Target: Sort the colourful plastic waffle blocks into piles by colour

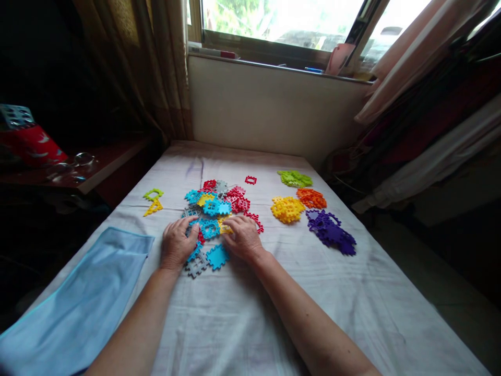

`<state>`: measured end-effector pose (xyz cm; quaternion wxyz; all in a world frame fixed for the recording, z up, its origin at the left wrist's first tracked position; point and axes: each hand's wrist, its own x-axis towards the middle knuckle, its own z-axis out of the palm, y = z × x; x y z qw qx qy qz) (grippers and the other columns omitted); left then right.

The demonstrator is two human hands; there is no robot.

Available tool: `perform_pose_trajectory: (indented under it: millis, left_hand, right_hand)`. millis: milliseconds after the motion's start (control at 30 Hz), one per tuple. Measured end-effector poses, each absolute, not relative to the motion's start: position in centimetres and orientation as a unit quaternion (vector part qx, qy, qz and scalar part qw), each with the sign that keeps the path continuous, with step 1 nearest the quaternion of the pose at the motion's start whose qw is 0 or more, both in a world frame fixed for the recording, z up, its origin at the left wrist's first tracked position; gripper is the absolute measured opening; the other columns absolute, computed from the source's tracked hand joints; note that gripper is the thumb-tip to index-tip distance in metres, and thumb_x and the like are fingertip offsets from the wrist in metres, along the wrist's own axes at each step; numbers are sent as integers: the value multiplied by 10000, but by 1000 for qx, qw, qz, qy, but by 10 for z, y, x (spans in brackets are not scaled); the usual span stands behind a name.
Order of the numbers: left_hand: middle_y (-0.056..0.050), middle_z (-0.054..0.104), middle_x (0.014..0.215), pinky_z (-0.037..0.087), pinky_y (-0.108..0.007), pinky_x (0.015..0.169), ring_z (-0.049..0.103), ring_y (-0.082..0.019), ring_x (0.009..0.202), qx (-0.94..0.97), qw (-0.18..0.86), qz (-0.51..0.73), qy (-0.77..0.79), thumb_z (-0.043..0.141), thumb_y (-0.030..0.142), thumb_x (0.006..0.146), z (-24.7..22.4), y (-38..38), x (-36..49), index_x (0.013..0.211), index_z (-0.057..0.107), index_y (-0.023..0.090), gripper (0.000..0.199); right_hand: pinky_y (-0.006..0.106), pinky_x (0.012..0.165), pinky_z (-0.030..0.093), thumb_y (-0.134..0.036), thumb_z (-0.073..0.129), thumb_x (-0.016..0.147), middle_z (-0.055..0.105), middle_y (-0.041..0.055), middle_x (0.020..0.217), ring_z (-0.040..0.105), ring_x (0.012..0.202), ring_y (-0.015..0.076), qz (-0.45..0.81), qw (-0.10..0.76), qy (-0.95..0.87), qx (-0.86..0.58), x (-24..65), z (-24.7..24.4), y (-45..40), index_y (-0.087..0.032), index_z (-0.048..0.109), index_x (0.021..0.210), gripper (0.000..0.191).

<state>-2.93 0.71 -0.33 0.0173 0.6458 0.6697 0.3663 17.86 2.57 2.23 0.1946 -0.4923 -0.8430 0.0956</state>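
Note:
A mixed pile of flat plastic interlocking tiles with notched edges lies mid-table, with blue tiles (211, 228), red tiles (237, 198) and grey tiles (197, 265). On the pile's left side rests my left hand (179, 243), its fingers apart and touching the blue and grey pieces. My right hand (243, 237) is at the pile's right side, thumb and fingers closed on a yellow tile (224, 225), which they partly cover. Another yellow tile (205, 199) lies on top of the pile.
Sorted groups sit to the right: lime green tiles (295, 179), orange tiles (311, 198), yellow tiles (288, 209) and purple tiles (332, 232). A red frame piece (251, 180) lies behind the pile. Leftward are a green piece (153, 195), a yellow triangle (154, 207) and a blue cloth (86, 292).

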Motion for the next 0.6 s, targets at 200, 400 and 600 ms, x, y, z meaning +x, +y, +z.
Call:
perform_pose_trajectory:
  millis: [200,400,600]
  left_hand:
    - [-51,677,1288,250,-626,1135,552,-303,1266,705,2,268,656,598,447,863,0,2,-23,1057,733,335,262]
    - [-67,680,1281,288,-608,1120,558,-298,1260,689,6,261,676,587,435,875,-2,2,-25,1071,725,303,274]
    - [-68,690,1266,325,-564,1102,573,-287,1245,686,-1,269,676,583,427,878,-6,4,-26,1075,715,291,274]
  right_hand:
    - [381,949,377,-469,609,903,684,59,1211,552,1127,251,36,86,-852,-516,188,30,33,-254,690,1099,302]
    - [359,929,347,-393,494,989,699,78,1139,561,1054,223,-18,74,-885,-459,189,28,41,-231,708,1013,269]
    - [334,923,324,-342,408,1029,718,73,1118,585,995,197,-21,162,-883,-440,212,19,38,-208,699,1016,321]
